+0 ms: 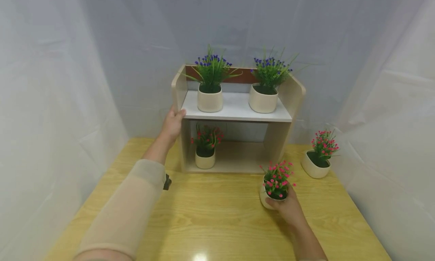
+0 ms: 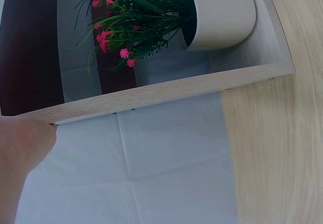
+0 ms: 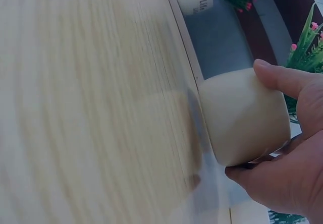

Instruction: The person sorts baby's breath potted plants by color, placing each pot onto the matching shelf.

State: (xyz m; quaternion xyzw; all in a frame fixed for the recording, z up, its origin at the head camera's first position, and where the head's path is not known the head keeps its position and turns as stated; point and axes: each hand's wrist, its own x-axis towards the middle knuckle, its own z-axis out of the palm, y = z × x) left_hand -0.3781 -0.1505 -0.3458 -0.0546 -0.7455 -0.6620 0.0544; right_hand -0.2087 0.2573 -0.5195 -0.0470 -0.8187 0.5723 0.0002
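Observation:
My right hand (image 1: 289,206) grips a cream flowerpot (image 3: 247,115) with pink artificial flowers (image 1: 278,179). Its thumb is at the rim and its fingers are round the far side. In the head view the pot is tilted, in front of the shelf's right end. My left hand (image 1: 172,123) holds the left side panel of a small two-tier shelf (image 1: 238,119), thumb over the front edge and the other fingers hidden. A potted plant with pinkish-red flowers (image 1: 205,161) stands at the left of the lower tier. Two pots with purple-blue flowers, left (image 1: 210,101) and right (image 1: 263,102), stand on the upper tier.
Another cream pot with pink flowers (image 1: 316,166) stands on the wooden table (image 1: 204,212), right of the shelf. A small black object (image 1: 167,182) shows beside the left sleeve (image 1: 127,204). Pale sheeting (image 1: 142,38) hangs behind and on both sides.

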